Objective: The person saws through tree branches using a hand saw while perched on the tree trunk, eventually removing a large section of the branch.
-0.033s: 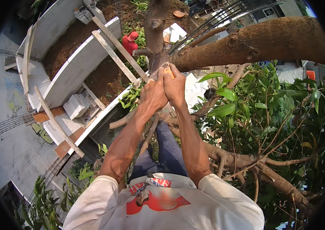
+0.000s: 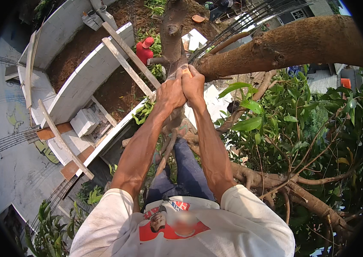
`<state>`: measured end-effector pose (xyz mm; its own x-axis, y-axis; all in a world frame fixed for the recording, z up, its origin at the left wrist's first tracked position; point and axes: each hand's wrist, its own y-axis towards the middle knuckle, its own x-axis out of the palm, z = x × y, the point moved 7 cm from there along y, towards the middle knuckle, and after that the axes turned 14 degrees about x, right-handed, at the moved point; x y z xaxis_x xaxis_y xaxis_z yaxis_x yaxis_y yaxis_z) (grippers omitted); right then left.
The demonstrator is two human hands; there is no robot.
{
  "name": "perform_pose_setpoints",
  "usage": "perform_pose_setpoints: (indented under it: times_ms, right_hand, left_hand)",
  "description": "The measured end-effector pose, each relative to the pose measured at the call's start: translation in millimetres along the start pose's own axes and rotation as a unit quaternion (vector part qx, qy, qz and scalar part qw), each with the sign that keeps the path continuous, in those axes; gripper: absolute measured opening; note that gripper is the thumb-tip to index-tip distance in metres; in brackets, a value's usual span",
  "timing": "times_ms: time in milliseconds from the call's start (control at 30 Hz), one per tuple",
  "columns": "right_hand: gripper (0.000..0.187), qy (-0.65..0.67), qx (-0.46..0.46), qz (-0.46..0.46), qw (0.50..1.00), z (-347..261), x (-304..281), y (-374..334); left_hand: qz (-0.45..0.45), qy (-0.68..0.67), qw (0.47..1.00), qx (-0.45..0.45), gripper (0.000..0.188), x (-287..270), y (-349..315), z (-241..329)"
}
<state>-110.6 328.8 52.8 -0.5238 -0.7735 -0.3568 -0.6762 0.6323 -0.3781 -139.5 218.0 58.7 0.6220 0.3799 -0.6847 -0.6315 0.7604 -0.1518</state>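
Observation:
Both my hands are pressed together at the tree trunk [image 2: 173,43], where it forks into a thick branch [image 2: 293,45]. My right hand [image 2: 193,88] is closed round an orange-handled tool [image 2: 186,73], and only a bit of its handle shows above the fingers. The rest of the tool is hidden, so its kind is unclear. My left hand [image 2: 171,92] is closed too, fingers wrapped, and lies tight against the right hand on the same handle. Both arms reach straight out ahead, and below them my legs [image 2: 185,167] stand among the branches.
A lower branch [image 2: 275,180] runs off to the right through dense leaves [image 2: 318,128]. Far below at left are pale block walls [image 2: 87,77] with wooden planks [image 2: 128,66] across them. A person in a red cap and shirt [image 2: 144,51] is on the ground beyond the trunk.
My two hands have moved slightly forward, away from my body, and my arms are straighter. Less of the orange handle shows.

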Motion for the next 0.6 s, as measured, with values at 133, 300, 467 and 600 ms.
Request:
perform_pose_setpoints:
  times_ms: [133, 300, 467, 600]
  right_hand:
    - [0.039, 0.012, 0.034, -0.038, 0.999, 18, 14, -28]
    - [0.053, -0.039, -0.029, 0.02, 0.999, 27, -15, -173]
    - [0.049, 0.023, 0.045, -0.033, 0.998, -8, 15, 13]
    - [0.05, 0.009, 0.02, 0.005, 1.0, 42, 0, -27]
  left_hand:
    - [-0.007, 0.045, 0.999, -0.002, 0.08, 28, -18, -27]
    - [0.113, 0.018, 0.986, 0.123, 0.087, 11, -152, 43]
    - [-0.017, 0.013, 1.0, 0.015, 0.072, 5, 30, -24]
    - [-0.04, 0.027, 0.998, -0.026, 0.084, 34, -22, -10]
